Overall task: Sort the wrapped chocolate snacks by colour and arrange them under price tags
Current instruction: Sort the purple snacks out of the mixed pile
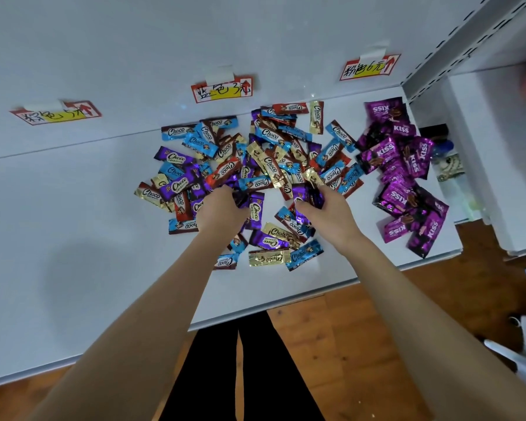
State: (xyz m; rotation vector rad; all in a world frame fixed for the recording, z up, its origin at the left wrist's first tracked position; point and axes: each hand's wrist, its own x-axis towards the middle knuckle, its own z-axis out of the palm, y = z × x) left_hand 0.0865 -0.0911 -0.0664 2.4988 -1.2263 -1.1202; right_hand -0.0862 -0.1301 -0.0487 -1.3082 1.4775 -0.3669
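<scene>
A mixed heap of Choco snacks (264, 165) in blue, purple, gold and red wrappers lies on the white shelf (73, 226). To its right sits a group of magenta Kiss packs (407, 177). Three price tags hang on the back wall: the left tag (57, 113), the middle tag (222, 89) and the right tag (369, 67). My left hand (222, 208) reaches into the heap's near side and pinches a purple Choco snack (242, 196). My right hand (328, 208) grips a small bunch of purple snacks (308, 194).
The shelf's front edge (286, 302) runs above a wooden floor (362, 344). A grey slotted upright (456, 47) and a white unit (498, 165) stand on the right. Small items (447, 165) lie in the gap behind the Kiss packs. The shelf's left half holds no snacks.
</scene>
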